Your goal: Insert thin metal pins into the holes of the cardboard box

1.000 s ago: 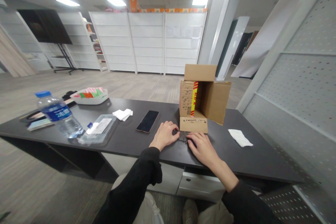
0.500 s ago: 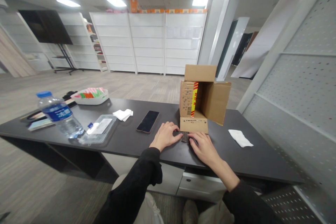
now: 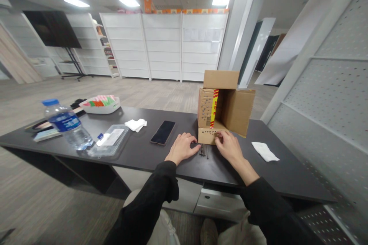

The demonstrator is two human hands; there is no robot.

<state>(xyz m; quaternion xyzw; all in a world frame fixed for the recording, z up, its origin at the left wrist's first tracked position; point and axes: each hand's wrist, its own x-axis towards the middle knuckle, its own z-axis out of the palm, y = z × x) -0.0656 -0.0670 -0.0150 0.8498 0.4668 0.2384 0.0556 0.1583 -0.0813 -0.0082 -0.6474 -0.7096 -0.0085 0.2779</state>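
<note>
Several thin dark screws or nails (image 3: 204, 151) lie side by side on the dark desk, just in front of an open cardboard box (image 3: 204, 109). My left hand (image 3: 181, 148) rests on the desk to their left, fingers loosely bent and apart, thumb tip beside them. My right hand (image 3: 230, 147) is over the right part of the box's lower flap (image 3: 204, 137), which has a row of small holes. Its thumb and fingers are drawn together at the flap; whatever may be between them is too small to make out. Small marks or holes dot the box's left flap.
Left of my hands lie a phone (image 3: 163, 133), folded white tissue (image 3: 136, 124) and a clear plastic case (image 3: 110, 141). A water bottle (image 3: 67, 124) and a white tray (image 3: 100, 109) of colourful packets stand farther left. Another tissue (image 3: 265, 151) lies at right.
My right hand has moved from beside the screws or nails up and right onto the lower flap. More of them show now, slightly spread. My left hand has stayed in place.
</note>
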